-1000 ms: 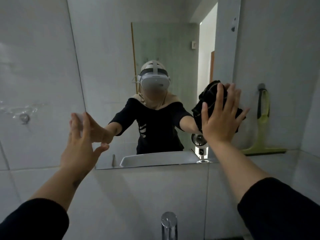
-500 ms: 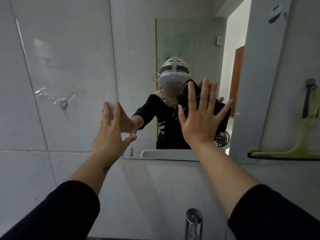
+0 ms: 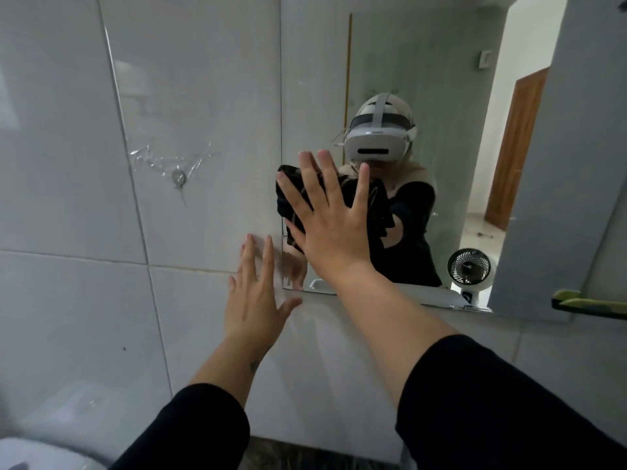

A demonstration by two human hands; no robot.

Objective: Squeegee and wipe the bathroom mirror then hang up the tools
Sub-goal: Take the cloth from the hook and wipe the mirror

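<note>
My right hand (image 3: 327,218) presses a black cloth (image 3: 376,206) flat against the bathroom mirror (image 3: 441,79), near the mirror's lower left corner, fingers spread over the cloth. My left hand (image 3: 254,293) rests flat and empty on the white wall tile just left of the mirror's bottom edge. The green squeegee (image 3: 590,303) shows only its blade end at the far right, against the wall beside the mirror.
A small metal hook (image 3: 178,178) under clear tape sits on the tiled wall left of the mirror. A white rounded fixture (image 3: 30,452) shows at the bottom left. The mirror reflects a small fan (image 3: 469,266), a wooden door and the sink rim.
My right hand has slid the cloth leftward across the mirror from its right side to its lower left corner. My left hand dropped from the mirror's left edge onto the tile. View shifted left.
</note>
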